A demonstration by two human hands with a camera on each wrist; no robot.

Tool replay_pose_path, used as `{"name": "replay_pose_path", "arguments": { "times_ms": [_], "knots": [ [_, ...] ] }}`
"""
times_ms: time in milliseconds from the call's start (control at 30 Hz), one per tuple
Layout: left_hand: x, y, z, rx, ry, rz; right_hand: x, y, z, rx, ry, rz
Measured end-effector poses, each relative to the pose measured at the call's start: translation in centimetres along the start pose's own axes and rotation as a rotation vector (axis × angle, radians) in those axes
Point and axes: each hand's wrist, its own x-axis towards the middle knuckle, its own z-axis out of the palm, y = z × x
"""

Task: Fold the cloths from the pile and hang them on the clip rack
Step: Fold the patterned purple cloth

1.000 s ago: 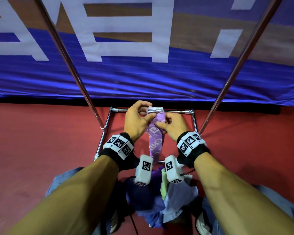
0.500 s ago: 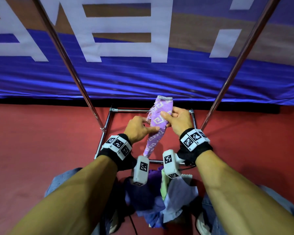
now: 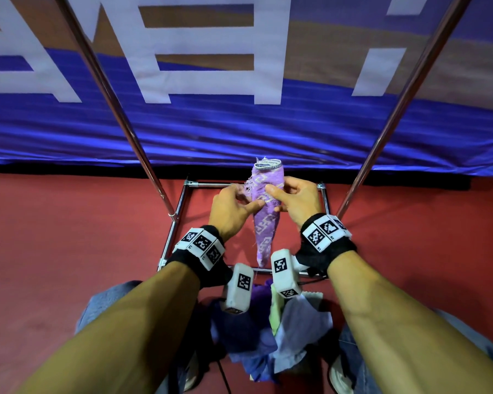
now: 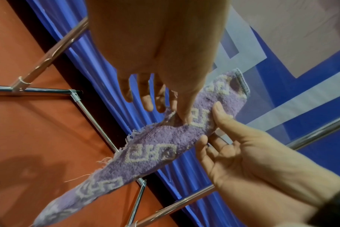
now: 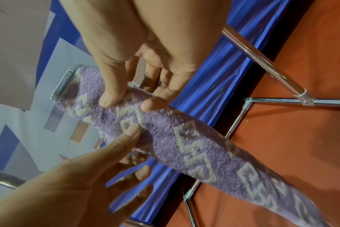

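We pinch the narrow-folded purple patterned terry cloth (image 3: pixel 266 211) with both left hand (image 3: pixel 234 209) and right hand (image 3: pixel 295 200); folding looks finished, so next it needs lifting to a clip.

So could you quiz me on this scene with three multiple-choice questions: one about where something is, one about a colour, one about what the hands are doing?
1. Where is the pile of cloths?
A. below the wrists, near the person's legs
B. draped over a metal pole
C. against the banner

2. What colour is the patterned cloth being held?
A. green
B. purple
C. red

3. How is that cloth held?
A. left hand alone
B. lying untouched on the floor
C. pinched by both hands, the right hand too

Answers: 1 A, the head view shows the heap low between the forearms. 2 B, purple with pale motifs. 3 C, thumbs and fingers of both hands press it in both wrist views.
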Motion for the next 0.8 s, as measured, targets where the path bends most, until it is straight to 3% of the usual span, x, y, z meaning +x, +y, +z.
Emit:
{"name": "replay_pose_path", "arguments": {
  "times_ms": [267, 400, 533, 700, 800],
  "knots": [
    [0.3, 0.1, 0.2, -0.132, -0.123, 0.038, 0.4, 0.6, -0.1, 0.013, 0.044, -0.008],
    [0.0, 0.0, 0.4, -0.093, -0.292, 0.042, 0.4, 0.4, 0.0, 0.076, 0.012, -0.006],
    [-0.4, 0.8, 0.3, -0.250, -0.271, -0.011, 0.3, 0.6, 0.0, 0.011, -0.014, 0.001],
    [-0.2, 1.0, 0.1, -0.580, -0.137, -0.126, -0.4, 1.9, 0.1, -0.064, -0.178, 0.183],
    [0.2, 0.8, -0.1, -0.616, -0.125, -0.149, -0.3, 2.4, 0.1, -0.162, -0.224, 0.186]
  ]
}}
